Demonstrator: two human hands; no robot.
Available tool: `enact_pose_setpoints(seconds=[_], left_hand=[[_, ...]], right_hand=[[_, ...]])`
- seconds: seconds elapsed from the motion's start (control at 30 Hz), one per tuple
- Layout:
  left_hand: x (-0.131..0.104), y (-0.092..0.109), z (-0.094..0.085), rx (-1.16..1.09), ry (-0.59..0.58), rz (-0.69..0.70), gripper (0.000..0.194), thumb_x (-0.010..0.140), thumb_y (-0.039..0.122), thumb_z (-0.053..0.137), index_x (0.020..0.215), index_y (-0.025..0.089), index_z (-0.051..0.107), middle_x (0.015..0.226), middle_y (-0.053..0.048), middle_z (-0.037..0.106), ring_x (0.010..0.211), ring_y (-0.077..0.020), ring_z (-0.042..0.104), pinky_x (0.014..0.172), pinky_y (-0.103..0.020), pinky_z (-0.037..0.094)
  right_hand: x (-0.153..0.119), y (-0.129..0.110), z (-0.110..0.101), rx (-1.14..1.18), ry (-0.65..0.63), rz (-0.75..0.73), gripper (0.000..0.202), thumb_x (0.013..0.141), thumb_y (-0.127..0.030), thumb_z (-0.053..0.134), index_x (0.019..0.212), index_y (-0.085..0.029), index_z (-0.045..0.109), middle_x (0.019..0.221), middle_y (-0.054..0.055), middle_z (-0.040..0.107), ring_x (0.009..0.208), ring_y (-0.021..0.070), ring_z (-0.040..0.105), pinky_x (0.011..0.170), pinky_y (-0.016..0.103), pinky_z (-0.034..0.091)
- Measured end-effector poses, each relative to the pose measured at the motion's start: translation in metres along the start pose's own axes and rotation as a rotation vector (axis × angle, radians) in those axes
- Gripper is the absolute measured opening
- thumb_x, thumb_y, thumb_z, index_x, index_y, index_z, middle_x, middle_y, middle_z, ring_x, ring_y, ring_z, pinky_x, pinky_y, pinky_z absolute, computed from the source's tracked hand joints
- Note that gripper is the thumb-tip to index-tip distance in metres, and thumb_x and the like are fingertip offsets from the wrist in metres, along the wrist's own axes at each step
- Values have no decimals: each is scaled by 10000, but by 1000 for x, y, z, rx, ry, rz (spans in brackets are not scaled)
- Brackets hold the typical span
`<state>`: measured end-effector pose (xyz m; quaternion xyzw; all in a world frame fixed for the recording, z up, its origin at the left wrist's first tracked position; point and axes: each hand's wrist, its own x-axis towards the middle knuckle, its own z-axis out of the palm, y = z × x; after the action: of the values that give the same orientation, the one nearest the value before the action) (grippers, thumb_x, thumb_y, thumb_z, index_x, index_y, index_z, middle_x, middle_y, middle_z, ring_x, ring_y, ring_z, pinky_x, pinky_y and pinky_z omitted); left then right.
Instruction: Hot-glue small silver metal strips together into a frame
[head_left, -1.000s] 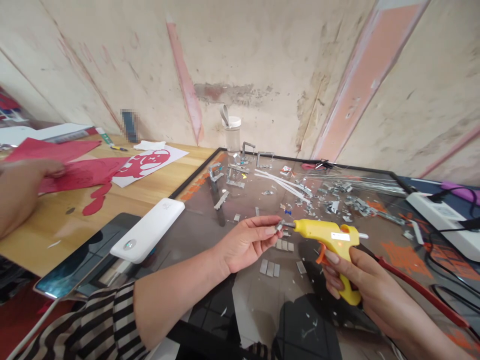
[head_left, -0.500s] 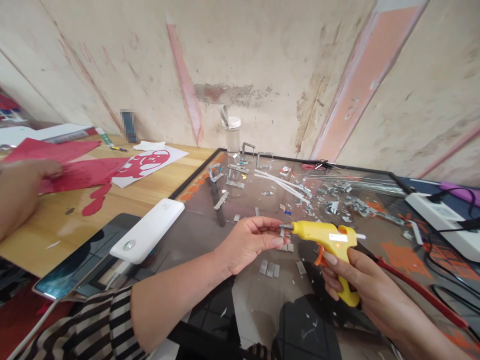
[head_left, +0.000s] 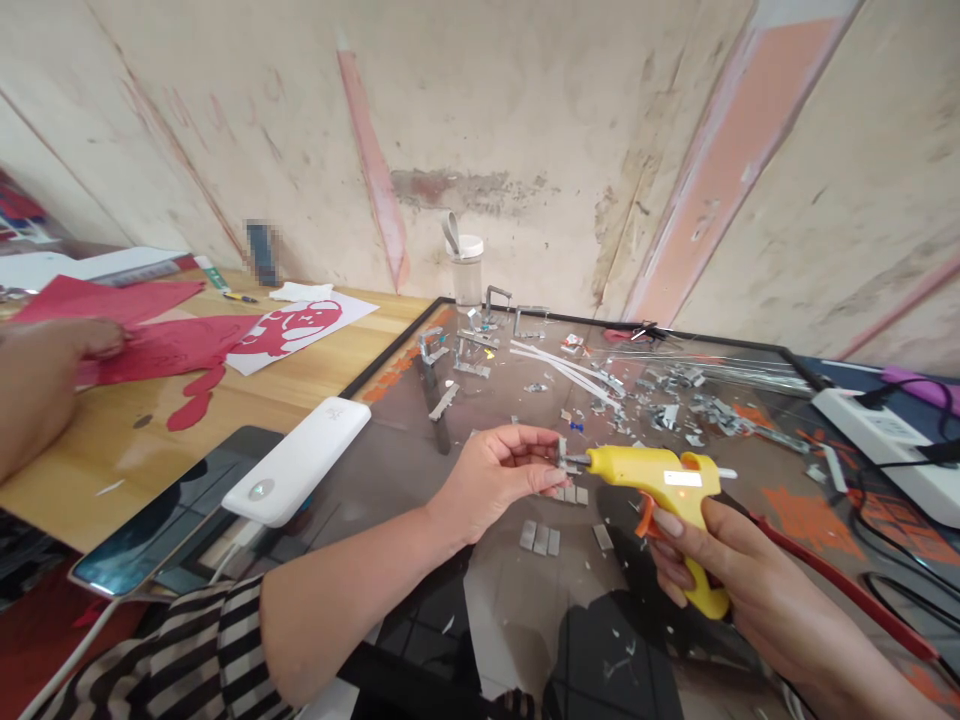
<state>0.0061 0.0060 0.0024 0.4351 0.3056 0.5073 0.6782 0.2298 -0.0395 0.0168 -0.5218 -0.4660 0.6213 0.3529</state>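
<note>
Between its thumb and fingers, my left hand [head_left: 502, 478] pinches a small grey piece [head_left: 561, 456]. My right hand [head_left: 697, 550] is wrapped round the handle of a yellow glue gun [head_left: 637, 469], whose nozzle points left at the grey piece; whether the two touch is too small to tell. A clear glue stick [head_left: 726, 473] pokes out of the gun's back. Below my left hand, several flat grey rectangles [head_left: 540, 538] lie on the dark glossy board [head_left: 397, 440]. Small bent grey assemblies [head_left: 471, 368] stand and lie farther back.
A white power bank [head_left: 300, 460] and a phone [head_left: 180, 510] lie at left. Another person's hand [head_left: 97, 340] rests on red paper [head_left: 187, 345]. A lidded jar [head_left: 468, 275] stands by the wall. White strips [head_left: 562, 370], grey scraps [head_left: 667, 412] and a power strip [head_left: 885, 440] are toward the right.
The glue gun has shifted slightly right and down with my right hand. The small grey piece in my left hand has tilted more upright and moved a little up.
</note>
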Motion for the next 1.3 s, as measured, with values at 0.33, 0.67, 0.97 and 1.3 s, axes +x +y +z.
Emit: enact_pose_setpoints(seconds=[0.33, 0.67, 0.97, 1.3], left_hand=[[-4, 2, 1, 77, -65, 17, 322, 650, 106, 735, 953, 140, 632, 792, -34, 680, 694, -106, 622, 664, -234, 511], [-3, 2, 2, 97, 1, 37, 328, 628, 128, 747, 940, 136, 646, 784, -33, 673, 698, -122, 627, 669, -248, 519], [0, 3, 1, 123, 33, 60, 313, 642, 118, 732, 936, 139, 629, 796, -12, 657, 674, -98, 625, 627, -217, 526], [-3, 3, 3, 97, -2, 53, 318, 636, 111, 732, 935, 127, 622, 779, -15, 658, 677, -97, 620, 650, -224, 520]], right_hand=[[1, 1, -1, -8, 43, -11, 353, 759, -507, 618, 709, -177, 504, 535, -30, 492, 476, 106, 460, 482, 252, 326], [0, 3, 1, -5, 32, 6, 353, 758, -499, 626, 716, -174, 494, 532, -33, 496, 473, 99, 462, 478, 243, 333], [-1, 4, 0, 4, 8, 11, 363, 754, -506, 624, 686, -180, 479, 532, -34, 484, 470, 101, 469, 472, 241, 344], [2, 2, 0, -32, 18, -13, 363, 766, -517, 604, 717, -177, 486, 533, -36, 484, 472, 106, 467, 480, 249, 337]])
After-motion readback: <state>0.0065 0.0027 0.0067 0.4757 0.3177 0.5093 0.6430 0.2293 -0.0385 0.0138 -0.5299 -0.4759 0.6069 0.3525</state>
